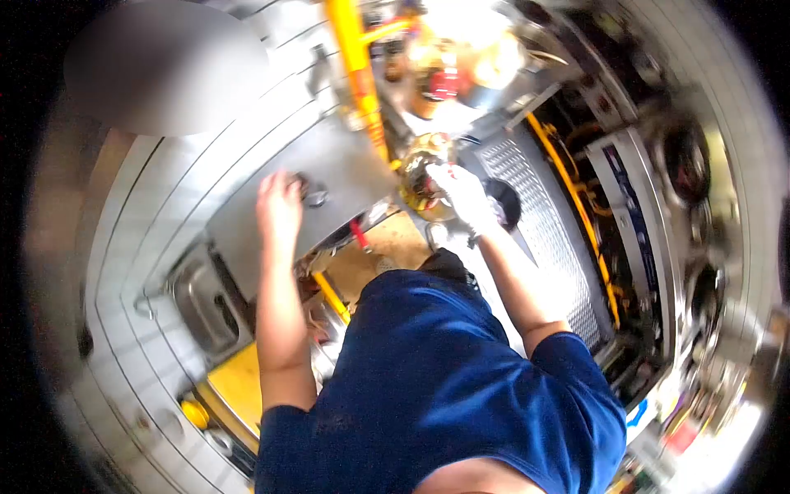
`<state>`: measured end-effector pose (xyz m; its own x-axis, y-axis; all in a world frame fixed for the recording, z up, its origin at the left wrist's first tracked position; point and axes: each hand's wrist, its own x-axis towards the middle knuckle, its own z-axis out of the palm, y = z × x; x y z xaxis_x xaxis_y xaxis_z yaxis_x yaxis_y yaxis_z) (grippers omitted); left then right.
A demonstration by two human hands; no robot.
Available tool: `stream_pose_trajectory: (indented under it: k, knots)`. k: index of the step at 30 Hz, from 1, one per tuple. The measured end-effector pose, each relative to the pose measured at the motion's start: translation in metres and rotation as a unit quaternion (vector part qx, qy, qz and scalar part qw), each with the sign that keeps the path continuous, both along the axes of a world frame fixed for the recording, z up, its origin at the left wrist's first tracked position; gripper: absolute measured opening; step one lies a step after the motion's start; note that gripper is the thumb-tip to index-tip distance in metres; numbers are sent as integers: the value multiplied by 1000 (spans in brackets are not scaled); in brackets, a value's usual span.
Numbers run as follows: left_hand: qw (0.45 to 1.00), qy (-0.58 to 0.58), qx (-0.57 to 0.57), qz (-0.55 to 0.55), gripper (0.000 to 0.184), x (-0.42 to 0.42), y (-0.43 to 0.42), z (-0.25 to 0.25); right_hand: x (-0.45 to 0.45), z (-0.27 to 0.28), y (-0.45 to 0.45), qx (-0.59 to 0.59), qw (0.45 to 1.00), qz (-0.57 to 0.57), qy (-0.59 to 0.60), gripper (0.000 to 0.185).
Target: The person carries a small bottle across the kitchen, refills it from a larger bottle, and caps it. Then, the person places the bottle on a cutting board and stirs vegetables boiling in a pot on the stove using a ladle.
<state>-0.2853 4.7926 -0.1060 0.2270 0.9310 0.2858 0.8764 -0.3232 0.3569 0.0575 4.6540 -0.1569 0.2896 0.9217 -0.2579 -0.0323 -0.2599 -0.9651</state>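
Observation:
Over the steel counter (341,156), my left hand (278,202) is bare, with its fingers curled at a small dark round thing (303,183). Blur hides how it grips. A shiny ring-like metal piece (317,198) lies just beside that hand. My right hand (459,196) wears a white glove. Its fingers are closed at a shiny, yellowish round container (420,171), whose exact kind is blurred. Close to the right wrist is a black round thing (502,204). Below the counter edge, a red-handled item (360,235) shows between my arms.
A yellow post (354,74) rises at the counter's far end, by brightly lit containers (444,82). Patterned metal plate (535,193) and a yellow rail (580,218) run along the right. A steel sink (206,300) is at lower left. A blurred round patch covers the upper left.

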Motion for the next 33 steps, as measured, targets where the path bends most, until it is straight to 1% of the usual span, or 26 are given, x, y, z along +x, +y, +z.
stream_pose_trajectory:
  k: [1, 2, 3, 4, 5, 7, 8, 9, 10, 12, 13, 14, 16, 20, 21, 22, 24, 25, 26, 27, 28, 29, 30, 32, 33]
  knots:
    - [997, -13, -73, 20, 38, 5, 0, 11, 13, -7, -10, 10, 999, -14, -37, 35]
    - [998, 10, -52, 33, 38, -5, 6, -12, 23, 29, -19, -87, 995, -47, 33, 34]
    - [998, -9, -50, 30, 38, -4, 5, -9, 41, 26, -30, -108, 991, -61, 43, 35]
    - [999, 9, -32, 10, 38, -2, 5, -4, 57, 23, -38, -127, 988, -72, 56, 36]
    - [1000, 3, 0, -12, 36, -3, 6, -10, 73, 20, -46, -134, 986, -98, -22, 41]
    - [999, 30, -6, -30, 35, -5, 10, -14, 113, -19, -54, -154, 975, -115, -107, 49]
    - [999, 38, -15, -8, 36, 3, 7, -9, 129, -37, -59, -166, 967, -121, -148, 54]
    - [999, 46, -23, 14, 37, 11, 5, -3, 149, -6, -61, -206, 965, -87, -135, 59]
    - [998, 24, -55, 29, 38, 9, 8, -4, 167, -19, -64, -226, 960, -102, -133, 62]
    - [990, -18, -121, 65, 40, -4, 17, -15, 209, -69, -64, -264, 947, -105, -152, 68]
    - [990, -8, -123, 67, 41, -2, 16, -13, 231, -85, -62, -286, 939, -109, -155, 70]
    - [990, 1, -124, 71, 42, -3, 16, -13, 249, -123, -58, -291, 928, -132, -193, 71]
    - [987, -2, -134, 83, 43, 3, 15, -6, 284, -138, -48, -294, 924, -136, -204, 73]
    - [979, -37, -165, 110, 45, 10, 11, -2, 346, -190, -4, -304, 911, -117, -254, 80]
    - [977, -44, -171, 117, 45, 9, 10, -3, 356, -188, 6, -259, 922, -131, -257, 80]
    - [979, -39, -165, 115, 44, 8, 8, -3, 374, -199, 25, -310, 915, -74, -247, 77]
    - [981, -30, -153, 112, 43, 5, 7, -6, 390, -224, 55, -277, 922, -87, -254, 68]
    - [981, -24, -157, 108, 43, 0, 6, -6, 396, -215, 70, -255, 922, -79, -282, 67]
    - [981, -16, -162, 104, 42, -7, 6, -7, 400, -206, 85, -272, 923, -78, -260, 71]
    - [981, -8, -164, 100, 42, -10, 9, -8, 406, -220, 97, -278, 915, -64, -284, 73]
    - [978, -31, -175, 108, 43, -7, 10, -6, 413, -233, 113, -282, 908, -50, -306, 75]
    - [975, -52, -184, 115, 43, -4, 7, -5, 419, -245, 127, -299, 911, -35, -282, 78]
    - [971, -75, -194, 122, 43, 1, 6, -3, 424, -244, 138, -309, 912, -21, -271, 77]
    - [969, -80, -194, 131, 44, 3, 6, 0, 433, -262, 155, -273, 928, -25, -253, 76]
    - [967, -83, -197, 135, 45, 4, 6, 0, 434, -264, 160, -224, 938, -46, -260, 74]
